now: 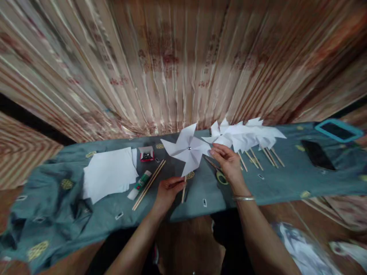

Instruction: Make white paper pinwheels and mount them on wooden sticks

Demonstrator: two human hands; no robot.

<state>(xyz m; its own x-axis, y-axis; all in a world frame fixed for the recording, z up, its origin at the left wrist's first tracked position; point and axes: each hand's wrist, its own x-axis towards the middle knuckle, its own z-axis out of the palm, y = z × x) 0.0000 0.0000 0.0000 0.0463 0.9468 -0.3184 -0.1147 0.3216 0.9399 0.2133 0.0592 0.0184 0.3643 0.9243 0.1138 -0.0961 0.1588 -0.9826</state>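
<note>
A white paper pinwheel (187,142) with a shiny pin at its centre stands upright above the cloth. My left hand (169,191) is closed on its wooden stick, just below the blades. With the thumb and fingers together, my right hand (226,158) pinches the tip of the right blade. Beneath that hand lie scissors (221,177) with yellowish-green handles. Several finished white pinwheels (248,135) overlap in a row to the right, their wooden sticks (252,158) pointing toward me.
A stack of white paper (110,173) lies at left on the grey-green cloth (54,187). Beside it are a small red box of pins (147,154), a green glue stick (140,185) and loose wooden sticks (149,184). A dark phone (317,154) and blue-framed object (338,130) lie right. Patterned curtains (172,68) hang behind.
</note>
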